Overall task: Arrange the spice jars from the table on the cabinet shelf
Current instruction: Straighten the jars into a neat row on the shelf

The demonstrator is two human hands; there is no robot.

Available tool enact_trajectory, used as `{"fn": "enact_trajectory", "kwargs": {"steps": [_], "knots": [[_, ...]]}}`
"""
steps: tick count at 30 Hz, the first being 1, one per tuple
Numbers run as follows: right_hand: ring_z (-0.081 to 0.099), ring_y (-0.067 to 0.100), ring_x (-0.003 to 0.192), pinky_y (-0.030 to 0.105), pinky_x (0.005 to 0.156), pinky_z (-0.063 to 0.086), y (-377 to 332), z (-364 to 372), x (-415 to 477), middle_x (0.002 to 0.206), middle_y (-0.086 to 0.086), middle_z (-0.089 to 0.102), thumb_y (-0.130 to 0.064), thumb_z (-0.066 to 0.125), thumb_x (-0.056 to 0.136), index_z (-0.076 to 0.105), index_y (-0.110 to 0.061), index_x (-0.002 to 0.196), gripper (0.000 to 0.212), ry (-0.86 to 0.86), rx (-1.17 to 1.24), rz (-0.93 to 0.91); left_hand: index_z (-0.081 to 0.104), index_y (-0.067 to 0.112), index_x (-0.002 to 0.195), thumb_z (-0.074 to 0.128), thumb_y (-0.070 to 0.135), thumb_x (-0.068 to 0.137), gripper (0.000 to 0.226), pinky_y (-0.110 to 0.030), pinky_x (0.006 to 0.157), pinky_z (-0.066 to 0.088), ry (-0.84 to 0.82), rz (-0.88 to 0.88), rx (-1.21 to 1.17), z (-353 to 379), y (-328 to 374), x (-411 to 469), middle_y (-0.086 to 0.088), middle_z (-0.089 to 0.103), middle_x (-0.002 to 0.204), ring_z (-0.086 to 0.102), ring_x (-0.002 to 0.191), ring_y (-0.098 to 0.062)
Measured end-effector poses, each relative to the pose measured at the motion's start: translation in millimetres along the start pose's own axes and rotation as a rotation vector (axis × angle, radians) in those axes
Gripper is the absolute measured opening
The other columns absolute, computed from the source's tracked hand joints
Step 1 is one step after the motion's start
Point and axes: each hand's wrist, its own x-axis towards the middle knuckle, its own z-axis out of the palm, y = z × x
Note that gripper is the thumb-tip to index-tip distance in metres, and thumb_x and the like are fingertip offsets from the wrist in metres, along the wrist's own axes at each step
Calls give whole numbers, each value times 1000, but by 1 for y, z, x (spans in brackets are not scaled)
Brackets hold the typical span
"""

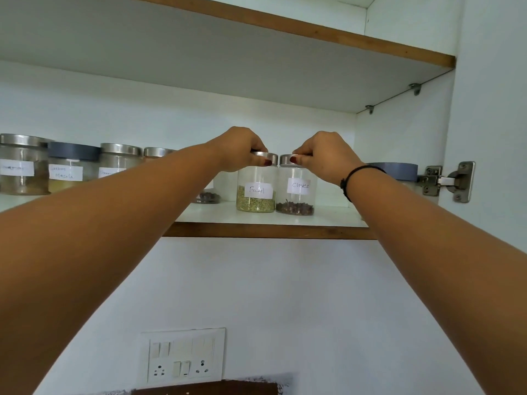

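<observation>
Two clear, cylindrical spice jars stand upright on the white cabinet shelf (271, 231), near its wood-trimmed front edge. Their long axes are vertical and their paper labels face the camera. The Fennel jar (256, 195) holds a low layer of pale green seeds. The Cloves jar (296, 195), just beside it on the right, holds a thin bed of dark brown buds. Their glassy walls seem to touch, though the seam between them is hard to read.

Both have brushed-steel round lids. The left hand (238, 149) comes over the top of the Fennel jar, its fingers and thumb curled round the lid rim in a narrow pinch. The right hand (325, 159) grips the Cloves jar's lid the same way — a black cord bracelet (348, 181) circles that wrist.

Further left along the shelf is a row of wider jars: one with a steel lid and brown powder (22, 169), then a Garam Masala jar (68, 173) with a matte grey-blue lid, then more steel-lidded ones partly hidden by the left forearm. A small jar of dark spice (207, 197) sits behind the Fennel jar. At the far right is another grey-blue lid (399, 169), next to a metal door hinge (447, 181). On the wall below is a white switch-and-socket plate (184, 356).
</observation>
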Motion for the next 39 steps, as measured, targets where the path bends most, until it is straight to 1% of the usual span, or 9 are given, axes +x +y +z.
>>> {"fn": "enact_trajectory", "kwargs": {"steps": [7,11,15,20,22,26,31,36,39], "knots": [[66,25,93,37,85,56,-6,12,20,101,9,74,-31,63,93,77,-11,103,26,-40,-100,14,70,11,117,67,30,92,32,-23,69,37,4,-28,8,7,-13,11,3,62,97,55,85,-15],[67,28,90,38,82,57,-6,22,29,97,12,74,-33,63,92,77,-7,97,29,-38,-137,32,72,11,115,68,30,91,31,-17,58,34,12,-35,2,10,-19,17,5,60,88,51,72,-7],[67,28,88,38,81,57,-4,30,36,96,13,74,-34,64,91,77,-6,96,31,-42,-142,35,71,13,117,69,32,90,33,-17,58,34,3,-60,13,12,-25,24,0,64,98,53,76,-10],[67,29,89,39,82,57,1,37,43,96,13,74,-34,64,92,77,-6,96,31,-49,-128,22,71,13,117,69,35,90,35,-27,70,42,-8,-71,37,16,-33,31,-3,68,106,57,86,-16],[67,28,89,39,82,57,2,41,46,96,13,74,-34,63,92,77,-7,96,30,-50,-127,20,71,12,118,69,34,90,36,-25,69,41,-9,-71,37,17,-33,32,-2,66,102,55,82,-14],[66,27,89,34,78,55,5,48,53,95,11,74,-34,63,92,77,-9,98,29,-63,-130,14,71,13,117,69,35,90,35,-26,55,45,-10,-91,27,18,-35,34,8,55,78,49,63,-9],[65,26,92,32,77,52,7,55,61,98,10,73,-33,63,92,76,-10,103,28,-73,-131,4,74,17,112,70,41,88,34,-44,74,59,-24,-107,40,19,-40,37,3,60,77,56,72,-20],[64,27,95,30,74,48,9,62,68,102,12,72,-32,62,93,75,-9,106,29,-78,-140,4,73,17,114,69,39,89,34,-38,75,57,-21,-102,73,25,-46,43,-5,69,98,61,83,-22],[64,27,97,32,79,50,11,66,71,104,13,72,-31,62,94,75,-8,107,30,-82,-130,-9,73,14,114,69,36,90,33,-31,69,50,-15,-95,78,27,-49,47,-3,67,96,59,82,-19]]}}
